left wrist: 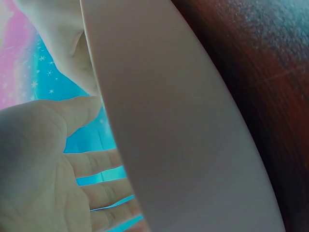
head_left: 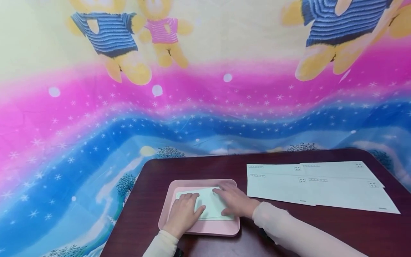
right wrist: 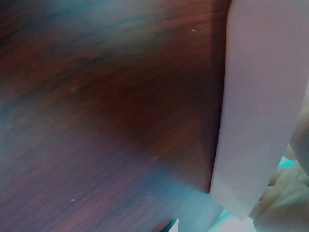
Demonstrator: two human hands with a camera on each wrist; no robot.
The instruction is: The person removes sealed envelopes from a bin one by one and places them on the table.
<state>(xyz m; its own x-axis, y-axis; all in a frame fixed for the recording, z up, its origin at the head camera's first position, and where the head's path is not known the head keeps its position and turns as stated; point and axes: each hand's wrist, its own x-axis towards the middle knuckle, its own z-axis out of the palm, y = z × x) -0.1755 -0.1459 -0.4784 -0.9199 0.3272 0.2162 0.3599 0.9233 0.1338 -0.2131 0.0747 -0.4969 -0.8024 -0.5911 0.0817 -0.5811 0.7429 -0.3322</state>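
White envelopes (head_left: 209,205), lying flat and slightly fanned, are in a shallow pink tray (head_left: 212,228). My left hand (head_left: 184,213) rests on their left part, fingers extended and thumb spread toward the middle. Over their right side is my right hand (head_left: 235,200), its fingers apart and the thumb low near the envelopes' edge. In the left wrist view, the tray's outer wall (left wrist: 169,116) hides the fingertips of the left hand (left wrist: 43,169). The tray wall (right wrist: 263,101) also covers most of the right hand (right wrist: 285,210) in the right wrist view.
Several white envelopes (head_left: 276,187) lie overlapping in two groups on the dark wooden table (head_left: 205,167), right of the tray. Printed boxes show at their upper corners. A colourful cloth with bears (head_left: 122,53) hangs behind the table.
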